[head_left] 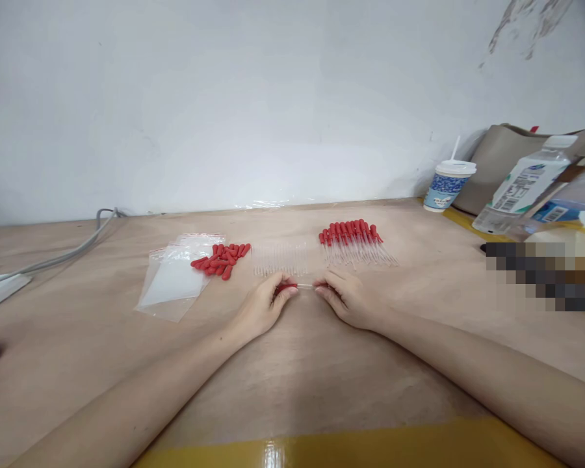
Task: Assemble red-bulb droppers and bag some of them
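Note:
My left hand (269,301) is closed on a red rubber dropper bulb (286,286). A clear glass dropper tube (304,286) runs from the bulb's mouth toward my right hand (344,298), whose fingertips pinch its other end. Whether the tube sits inside the bulb is too small to tell. Just beyond my hands lies a row of bare clear tubes (280,258). A pile of loose red bulbs (221,260) is to their left. On the right, several droppers with red bulbs on them (353,242) lie side by side.
Clear zip bags (175,276) lie flat at left, near a grey cable (78,250). A paper cup with a straw (448,186), a plastic bottle (524,185) and a grey-brown bag (490,162) stand at the right. Yellow tape (322,445) covers the table's front edge.

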Available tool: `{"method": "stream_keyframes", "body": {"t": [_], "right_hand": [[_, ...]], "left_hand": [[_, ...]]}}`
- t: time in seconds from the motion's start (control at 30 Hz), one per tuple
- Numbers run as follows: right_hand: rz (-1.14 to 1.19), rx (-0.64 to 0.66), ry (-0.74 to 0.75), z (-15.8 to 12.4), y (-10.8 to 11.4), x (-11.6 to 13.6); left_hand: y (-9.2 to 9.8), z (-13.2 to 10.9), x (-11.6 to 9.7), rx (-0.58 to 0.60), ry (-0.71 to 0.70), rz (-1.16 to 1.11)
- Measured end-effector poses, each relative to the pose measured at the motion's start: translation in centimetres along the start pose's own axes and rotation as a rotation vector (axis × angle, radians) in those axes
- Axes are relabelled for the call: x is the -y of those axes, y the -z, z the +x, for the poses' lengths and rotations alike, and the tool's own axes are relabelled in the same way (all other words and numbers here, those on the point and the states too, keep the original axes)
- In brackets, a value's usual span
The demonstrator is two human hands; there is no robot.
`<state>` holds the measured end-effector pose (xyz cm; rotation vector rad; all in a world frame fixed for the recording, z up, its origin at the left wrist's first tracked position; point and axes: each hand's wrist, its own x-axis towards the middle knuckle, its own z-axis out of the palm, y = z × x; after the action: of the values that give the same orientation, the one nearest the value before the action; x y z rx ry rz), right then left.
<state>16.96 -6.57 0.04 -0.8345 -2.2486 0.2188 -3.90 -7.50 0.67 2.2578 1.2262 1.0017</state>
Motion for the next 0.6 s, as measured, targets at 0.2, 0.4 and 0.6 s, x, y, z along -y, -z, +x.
{"method": "stream_keyframes", "body": {"t": [0.2,0.4,0.6], "right_hand": [[0.041,0.0,0.019,-0.2,0.0,-0.3],[0.164,0.047,0.017,0.1,0.4,-0.7],[0.234,0.102,0.021,0.2,0.3,-1.4]], "left_hand": [[0.1,0.0,0.1,0.042,0.039,-0.126],[0.1,-0.2,0.1,0.107,0.015,-0.169],[0.2,-0.3,-0.1,0.163,0.023,-0.183]]}}
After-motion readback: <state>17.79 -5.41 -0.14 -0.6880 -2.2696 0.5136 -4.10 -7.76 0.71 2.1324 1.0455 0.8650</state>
